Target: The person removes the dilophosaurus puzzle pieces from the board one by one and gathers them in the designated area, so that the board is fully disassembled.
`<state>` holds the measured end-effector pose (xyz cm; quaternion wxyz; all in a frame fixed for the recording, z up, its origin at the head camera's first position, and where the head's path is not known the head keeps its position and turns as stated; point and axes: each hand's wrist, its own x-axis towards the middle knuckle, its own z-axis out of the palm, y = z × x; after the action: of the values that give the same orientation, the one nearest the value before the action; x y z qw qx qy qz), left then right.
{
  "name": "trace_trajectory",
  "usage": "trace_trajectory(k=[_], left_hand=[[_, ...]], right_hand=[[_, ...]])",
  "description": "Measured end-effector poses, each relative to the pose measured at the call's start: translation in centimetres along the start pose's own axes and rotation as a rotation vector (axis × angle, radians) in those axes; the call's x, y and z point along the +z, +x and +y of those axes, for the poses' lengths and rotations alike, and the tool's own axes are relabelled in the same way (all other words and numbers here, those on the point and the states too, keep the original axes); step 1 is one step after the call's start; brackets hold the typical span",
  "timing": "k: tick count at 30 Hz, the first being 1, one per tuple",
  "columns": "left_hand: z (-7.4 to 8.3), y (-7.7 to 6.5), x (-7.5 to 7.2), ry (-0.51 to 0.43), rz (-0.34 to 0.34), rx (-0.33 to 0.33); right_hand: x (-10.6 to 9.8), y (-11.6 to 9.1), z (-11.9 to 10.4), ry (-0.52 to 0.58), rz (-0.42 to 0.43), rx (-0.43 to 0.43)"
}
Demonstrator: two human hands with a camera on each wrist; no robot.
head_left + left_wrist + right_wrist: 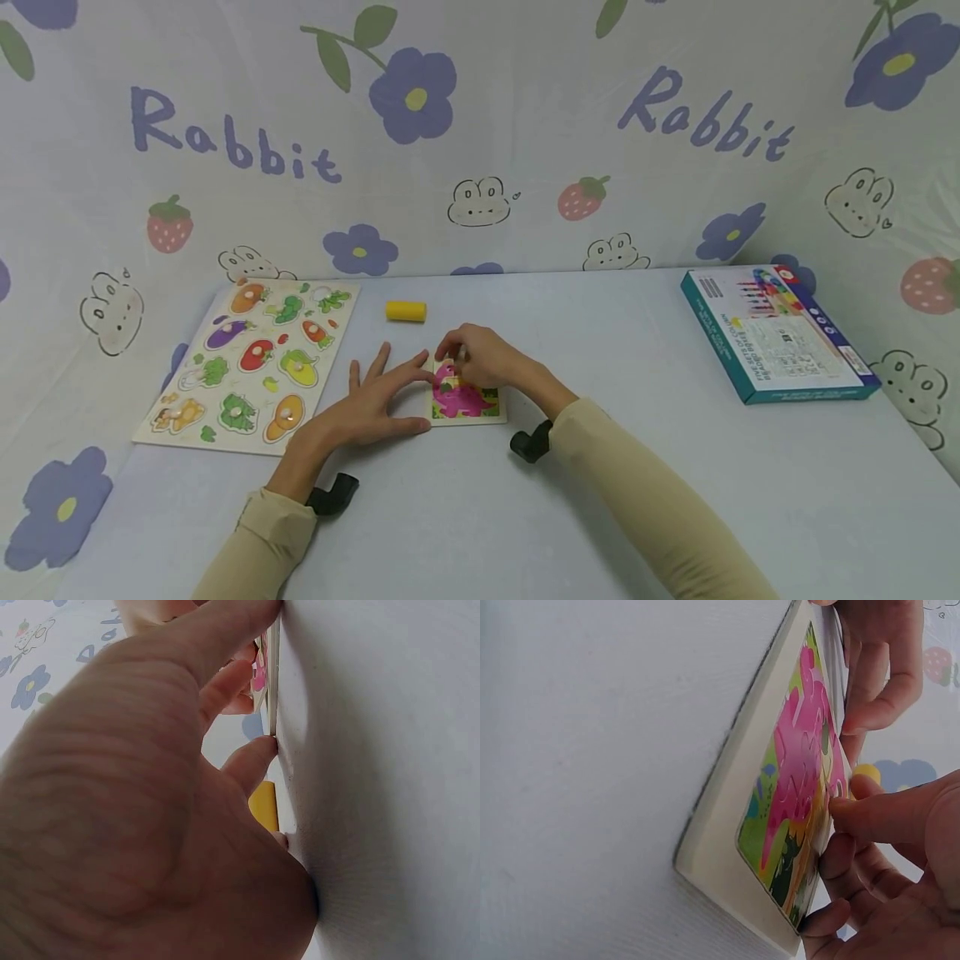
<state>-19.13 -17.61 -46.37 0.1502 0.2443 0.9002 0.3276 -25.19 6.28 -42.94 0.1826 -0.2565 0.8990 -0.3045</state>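
A small square jigsaw puzzle (468, 421) with a pink dinosaur picture lies in its pale tray in front of me. My left hand (366, 407) has its fingers spread, the thumb at the tray's near left corner and the index finger at its left side. From the right, my right hand (483, 357) reaches over the far part of the picture. Its thumb and fingers pinch a puzzle piece at the far left of the picture, the piece mostly hidden by the fingers. In the right wrist view, the right hand's thumb (877, 817) bends down onto the puzzle's surface.
A wooden vegetable peg board (273, 387) lies to the left, close to my left forearm. Beyond the puzzle is a yellow cylinder (406, 312). A flat teal-edged box (780, 333) rests at the far right. Patterned cloth hangs behind the white table.
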Motion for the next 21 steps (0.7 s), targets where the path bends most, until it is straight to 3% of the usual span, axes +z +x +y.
trace_trajectory(k=[12, 21], left_hand=[[-0.08, -0.02, 0.1, 0.015, -0.006, 0.029], [-0.22, -0.04, 0.06, 0.021, -0.007, 0.03]], right_hand=[[0.44, 0.05, -0.06, 0.049, 0.053, 0.076], [0.31, 0.05, 0.12, 0.08, 0.072, 0.055]])
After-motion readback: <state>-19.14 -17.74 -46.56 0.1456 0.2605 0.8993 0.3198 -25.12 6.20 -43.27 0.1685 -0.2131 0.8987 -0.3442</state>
